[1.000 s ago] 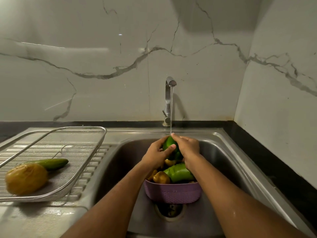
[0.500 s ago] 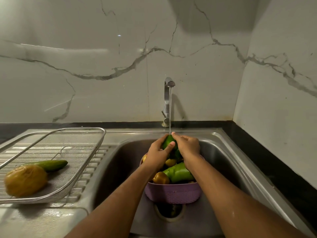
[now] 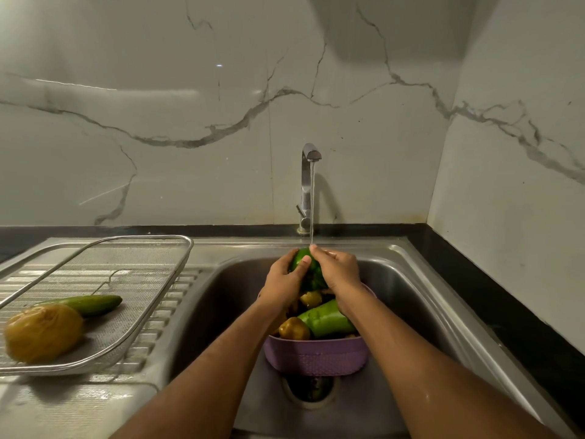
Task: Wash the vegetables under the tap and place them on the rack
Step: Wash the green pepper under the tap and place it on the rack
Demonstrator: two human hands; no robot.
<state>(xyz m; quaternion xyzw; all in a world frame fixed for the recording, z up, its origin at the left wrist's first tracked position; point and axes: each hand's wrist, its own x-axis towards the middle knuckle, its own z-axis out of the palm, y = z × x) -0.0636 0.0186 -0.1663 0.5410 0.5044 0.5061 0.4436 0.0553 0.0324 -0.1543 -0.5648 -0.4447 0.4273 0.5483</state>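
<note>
Presently both hands, left hand [image 3: 282, 281] and right hand [image 3: 339, 270], clasp one green vegetable [image 3: 304, 264] under the tap [image 3: 307, 185] stream; purple basket [image 3: 316, 356] below holds several more; rack [image 3: 152, 299] carries two: one cucumber [image 3: 87, 304], one yellow vegetable [image 3: 42, 332].

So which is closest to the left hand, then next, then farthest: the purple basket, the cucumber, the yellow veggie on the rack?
From the left hand:
1. Purple basket, just below it in the sink.
2. Cucumber, on the rack to the left.
3. Yellow vegetable, at the rack's far-left end.
</note>
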